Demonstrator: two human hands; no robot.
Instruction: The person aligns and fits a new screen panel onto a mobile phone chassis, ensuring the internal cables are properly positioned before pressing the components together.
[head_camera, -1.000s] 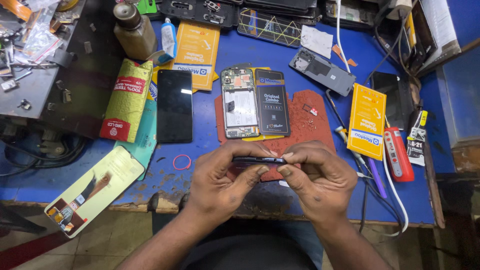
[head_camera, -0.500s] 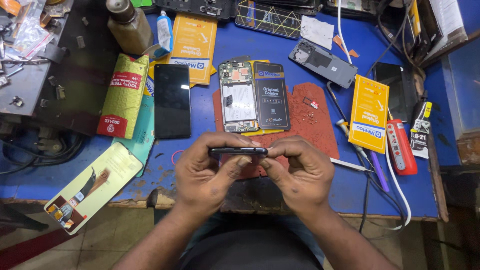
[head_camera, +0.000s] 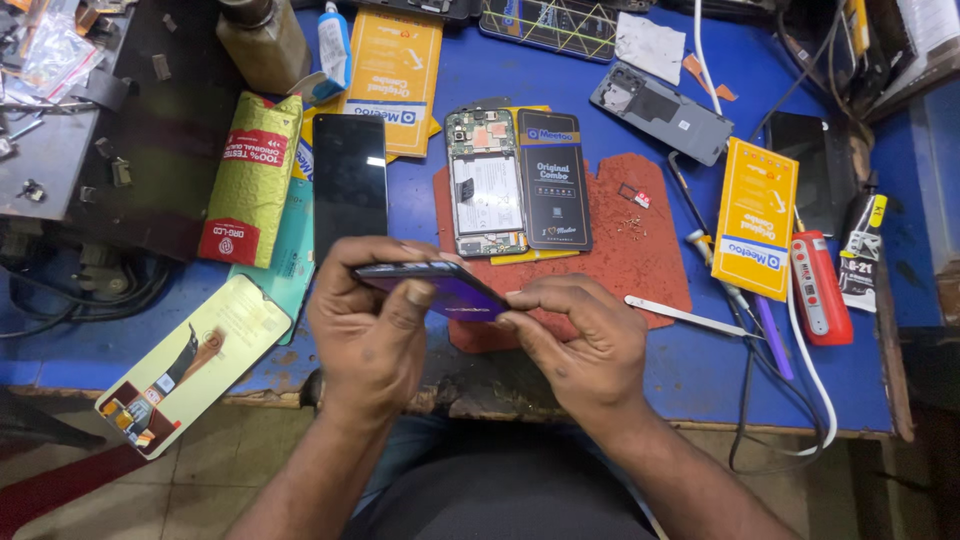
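both hands hold a dark, purple-tinted phone panel (head_camera: 440, 288) in the air just above the near edge of the blue surface (head_camera: 640, 360), in front of the person's body. the panel is thin and flat, seen nearly edge-on with its glossy face tipped slightly up toward the camera. its long axis runs left to right, sloping a little down toward the right: the left end sits higher at the left hand, the right end lower at the right hand.

the left hand (head_camera: 375, 325) is clamped on the panel's left half, thumb across the top face and fingers curled under and around the far edge. the right hand (head_camera: 580, 340) is closed on the panel's right end, fingertips pinching the corner, the other fingers folded beneath.

just beyond the hands lies a red mat (head_camera: 620, 250) carrying an opened phone body (head_camera: 484, 185) with its circuit parts showing and a dark flat box (head_camera: 553, 180) touching its right side. left of them a black phone (head_camera: 349, 180) lies face up, long axis pointing away from the person. metal tweezers (head_camera: 685, 315) lie on the surface near the right hand, and a yellow packet (head_camera: 755, 220) lies further right.
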